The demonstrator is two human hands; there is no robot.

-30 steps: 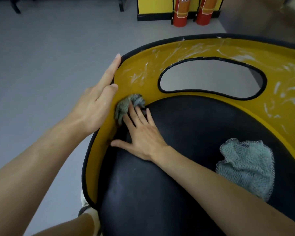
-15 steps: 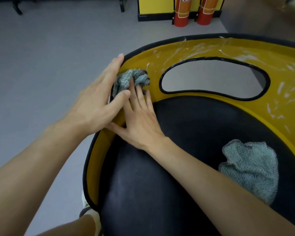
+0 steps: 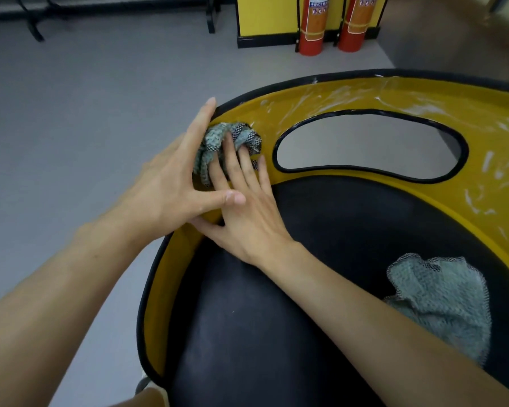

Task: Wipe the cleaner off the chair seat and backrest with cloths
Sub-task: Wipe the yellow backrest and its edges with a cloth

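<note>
Right hand (image 3: 247,218) fingers (image 3: 232,163) straight, pressing a bunched grey-green woven cloth (image 3: 215,139) flat against the yellow plastic backrest (image 3: 335,98), just under its black rim. Left hand (image 3: 171,189) also uncurled, laid along the rim's outer side beside the cloth, thumb across the right knuckles. Right of the fingertips sits a black-edged oval cut-out (image 3: 365,142), close, with white cleaner streaks (image 3: 482,163) beyond it; behind the right wrist, the black padded seat (image 3: 306,289) carries a second, looser grey-green cloth (image 3: 441,301), well apart.

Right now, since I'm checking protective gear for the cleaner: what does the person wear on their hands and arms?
Nothing visible. Left hand and right hand are ungloved, no rings or watch showing; both forearms are uncovered, no sleeves in view.
</note>
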